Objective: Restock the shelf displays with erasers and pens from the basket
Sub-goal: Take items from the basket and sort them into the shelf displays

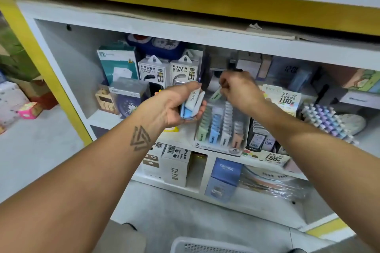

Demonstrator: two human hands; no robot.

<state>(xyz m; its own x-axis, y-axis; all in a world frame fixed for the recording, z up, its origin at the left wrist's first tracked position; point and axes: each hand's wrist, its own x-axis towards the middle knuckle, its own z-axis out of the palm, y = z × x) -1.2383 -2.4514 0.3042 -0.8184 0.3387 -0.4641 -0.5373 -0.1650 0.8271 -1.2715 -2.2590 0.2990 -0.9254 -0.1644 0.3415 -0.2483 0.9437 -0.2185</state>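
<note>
My left hand (174, 107) holds a small stack of blue and white erasers (192, 104) in front of the middle shelf. Just to its right, my right hand (239, 90) pinches one green eraser (216, 94) above the clear eraser display tray (221, 129). That tray holds rows of green, blue, white and peach erasers. To the tray's right stands a rack of pastel pens (327, 121). The white basket (205, 245) shows only its rim at the bottom edge.
Power bank boxes (170, 72) and other boxed goods stand behind my left hand. A lead refill display (267, 139) sits between the tray and the pens. Boxes fill the lower shelf (176, 166). A yellow shelf post (41, 63) runs down the left.
</note>
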